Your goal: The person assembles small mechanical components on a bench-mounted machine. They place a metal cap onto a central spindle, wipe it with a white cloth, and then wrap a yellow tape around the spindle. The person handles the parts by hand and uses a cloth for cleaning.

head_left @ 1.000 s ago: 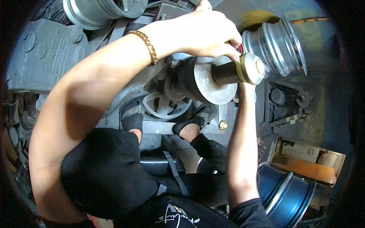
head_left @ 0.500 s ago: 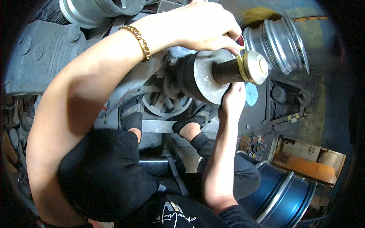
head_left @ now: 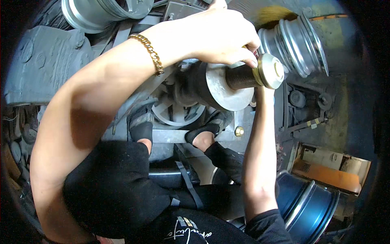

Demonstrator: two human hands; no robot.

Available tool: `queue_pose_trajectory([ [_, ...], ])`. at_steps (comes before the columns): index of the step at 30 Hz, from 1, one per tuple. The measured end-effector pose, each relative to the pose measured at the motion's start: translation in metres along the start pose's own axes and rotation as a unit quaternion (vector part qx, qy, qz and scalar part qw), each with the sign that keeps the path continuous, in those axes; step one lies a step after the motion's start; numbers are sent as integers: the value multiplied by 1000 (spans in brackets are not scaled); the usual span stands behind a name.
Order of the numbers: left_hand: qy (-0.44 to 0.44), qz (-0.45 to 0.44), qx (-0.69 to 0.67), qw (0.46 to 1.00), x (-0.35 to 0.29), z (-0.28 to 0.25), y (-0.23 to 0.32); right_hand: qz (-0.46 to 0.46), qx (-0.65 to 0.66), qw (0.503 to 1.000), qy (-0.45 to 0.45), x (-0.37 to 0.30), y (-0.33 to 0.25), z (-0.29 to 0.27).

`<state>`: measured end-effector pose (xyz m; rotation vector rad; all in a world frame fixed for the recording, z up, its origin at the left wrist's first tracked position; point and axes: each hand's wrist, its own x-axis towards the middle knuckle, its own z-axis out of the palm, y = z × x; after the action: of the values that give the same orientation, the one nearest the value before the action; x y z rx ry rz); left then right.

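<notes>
My left hand (head_left: 229, 36), with a gold chain bracelet (head_left: 149, 52) at the wrist, reaches across above a metal disc (head_left: 231, 87) on a machine. Its fingers are closed beside the threaded shaft (head_left: 240, 77) that juts from the disc. A bit of red shows at the fingertips, too little to name. On the shaft's end is a rounded, brass-coloured end piece (head_left: 271, 71). My right hand is behind that piece and the shaft; only its wrist (head_left: 265, 95) shows, the fingers hidden. A small brass-coloured round part (head_left: 239, 131) sits below the disc.
A silver wheel rim (head_left: 293, 46) stands at the far right, another rim (head_left: 87, 14) at the far left. A blue rim (head_left: 310, 211) lies near my right side. Both my feet rest near a spoked wheel (head_left: 178, 116) under the shaft. A brush (head_left: 278, 17) is at the back.
My right hand has moved right and up, from the disc's lower edge to behind the end piece. The small brass-coloured part below the disc has come into view. The yellow strip by the left fingers shows less.
</notes>
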<state>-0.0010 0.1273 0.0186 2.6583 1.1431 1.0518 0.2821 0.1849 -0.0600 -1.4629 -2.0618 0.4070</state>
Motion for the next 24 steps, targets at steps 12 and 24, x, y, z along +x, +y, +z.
queue_pose_trajectory([
  [12, -66, -44, -55, 995, -2, -18, -6, 357, 495, 770, 187, -87, -99, 46],
  [24, -111, -62, -134, 983, 1, -27, -3, 44, 66, 987, -142, -38, 2, 5],
])
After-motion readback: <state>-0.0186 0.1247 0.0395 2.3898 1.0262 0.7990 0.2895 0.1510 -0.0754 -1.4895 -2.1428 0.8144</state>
